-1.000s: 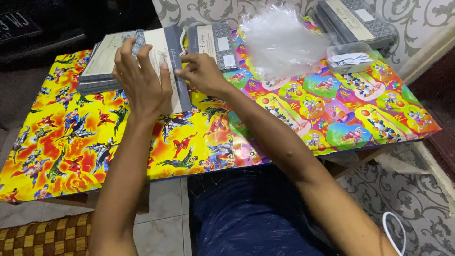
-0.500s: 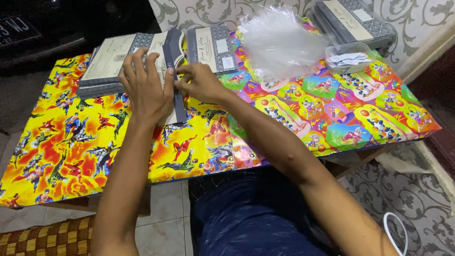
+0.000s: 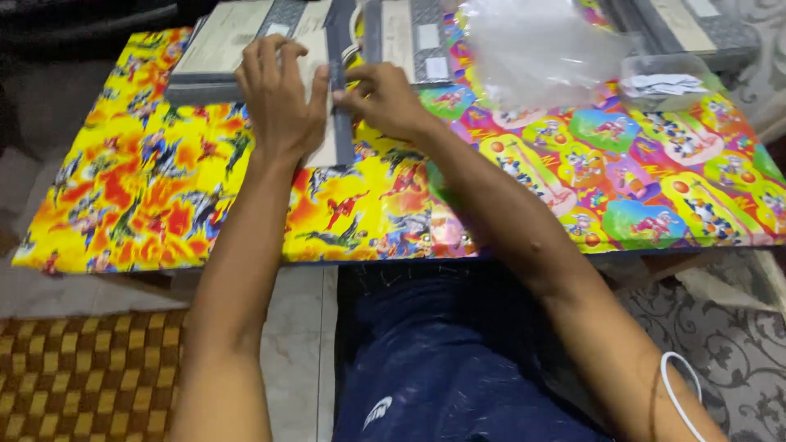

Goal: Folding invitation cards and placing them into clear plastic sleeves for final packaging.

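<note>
A grey flat package (image 3: pixel 225 49) with a pale label lies at the upper left of the frame; a second one (image 3: pixel 409 37) with a small white label sits at the top middle; a third (image 3: pixel 696 24) is cut off at the upper right. A crumpled clear bag (image 3: pixel 540 49) hides part of the bright table cover (image 3: pixel 147 188). The left hand (image 3: pixel 278 102) lies flat, fingers spread, on a grey-and-cream book (image 3: pixel 334 123); the right hand (image 3: pixel 381 98) pinches its dark edge.

Pale tiled floor (image 3: pixel 303 360), brown woven mat (image 3: pixel 82 376)
</note>
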